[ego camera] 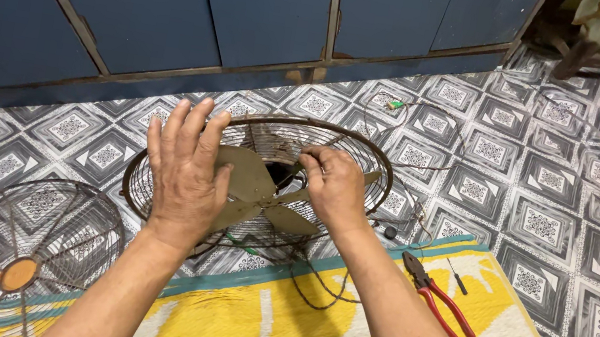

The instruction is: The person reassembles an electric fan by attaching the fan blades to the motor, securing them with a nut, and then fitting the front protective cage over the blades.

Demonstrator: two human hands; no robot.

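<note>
A rusty wire cage (pixel 383 175) lies mid-frame on the tiled floor, a dull olive fan blade (pixel 249 184) inside it. The left hand (pixel 187 171) lies flat, fingers spread, on the blade. The right hand (pixel 333 186) pinches at the hub; whatever its grip clamps is hidden. A second cage (pixel 6 250) is cut off lower left. Red pliers (pixel 440 299) lie on the yellow mat (pixel 274 333).

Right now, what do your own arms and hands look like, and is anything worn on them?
Both arms are bare from the hands to past the elbows: no sleeves, gloves, watch or bracelet show. The left hand and the right hand carry no rings that I can see. The forearms are lightly haired. Dark checked cloth at the bottom edge of the view is the only clothing in sight.
</note>
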